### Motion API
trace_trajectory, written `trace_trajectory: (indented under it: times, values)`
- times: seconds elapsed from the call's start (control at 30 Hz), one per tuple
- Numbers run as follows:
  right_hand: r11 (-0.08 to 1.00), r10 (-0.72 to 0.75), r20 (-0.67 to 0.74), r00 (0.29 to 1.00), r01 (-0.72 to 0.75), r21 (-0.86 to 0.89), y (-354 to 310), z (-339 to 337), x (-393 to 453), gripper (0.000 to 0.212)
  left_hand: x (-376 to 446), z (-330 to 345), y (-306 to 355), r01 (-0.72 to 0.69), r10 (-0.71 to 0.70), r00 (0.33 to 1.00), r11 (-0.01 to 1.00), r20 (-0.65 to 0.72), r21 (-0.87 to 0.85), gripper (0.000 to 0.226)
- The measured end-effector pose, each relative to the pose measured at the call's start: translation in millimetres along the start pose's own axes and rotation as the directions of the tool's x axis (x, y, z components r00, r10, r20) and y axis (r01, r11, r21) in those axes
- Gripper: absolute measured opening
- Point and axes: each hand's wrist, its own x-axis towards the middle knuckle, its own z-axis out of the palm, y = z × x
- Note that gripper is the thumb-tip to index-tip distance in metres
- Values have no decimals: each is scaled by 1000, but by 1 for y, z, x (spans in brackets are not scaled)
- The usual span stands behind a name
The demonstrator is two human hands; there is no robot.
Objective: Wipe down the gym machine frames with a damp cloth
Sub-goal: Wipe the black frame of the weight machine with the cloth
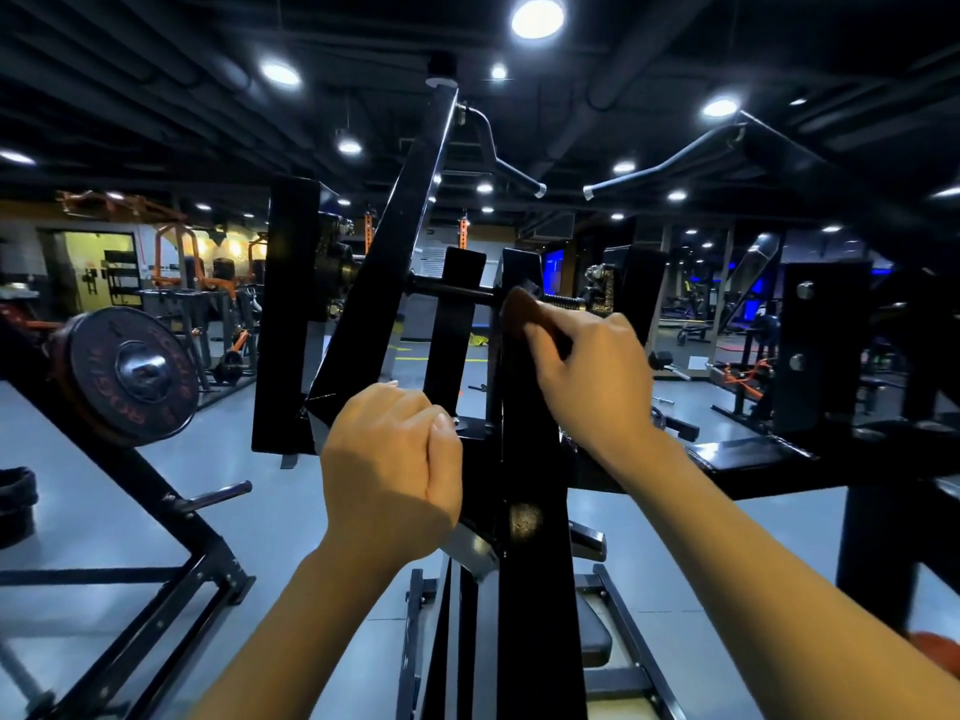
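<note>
A black steel gym machine frame (530,459) stands right in front of me, with an upright post in the middle and a slanted beam (395,252) rising to the left. My right hand (592,371) holds a small brown cloth (522,311) against the top of the upright post, near a threaded black bar. My left hand (392,470) is curled into a fist beside the post at a lower joint of the frame; whether it grips a part there is hidden.
A weight plate (132,374) hangs on a slanted machine arm at the left, with a chrome peg (215,496) below it. Two curved handles (519,174) hang overhead. A padded seat (595,631) lies below. More black frames stand to the right; grey floor lies around.
</note>
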Motion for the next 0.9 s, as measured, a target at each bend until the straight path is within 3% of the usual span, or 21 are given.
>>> trace_trajectory:
  times: [0.17,0.33,0.5,0.67,0.8,0.9]
  values:
    - [976,-217,86,972,217,1,-9,-9,-26,33,0,0,-1,-4,4,1000,1000,12,19,47]
    - [1000,-29,11,1000,29,-11,6,2,6,36,0,0,-1,-10,10,1000,1000,-7,0,47]
    - [976,-218,80,973,217,22,4,-10,-21,34,-1,0,-1,-14,14,1000,1000,-27,-5,46]
    - [999,-39,32,999,39,0,9,5,24,34,-1,1,-3,-30,28,998,999,-63,-31,46]
    - [976,-216,53,975,217,-15,-10,5,0,33,1,3,-5,-68,66,995,997,-79,-31,44]
    - [988,-152,22,988,152,26,10,3,-5,34,0,3,-5,-78,75,994,996,-85,-32,45]
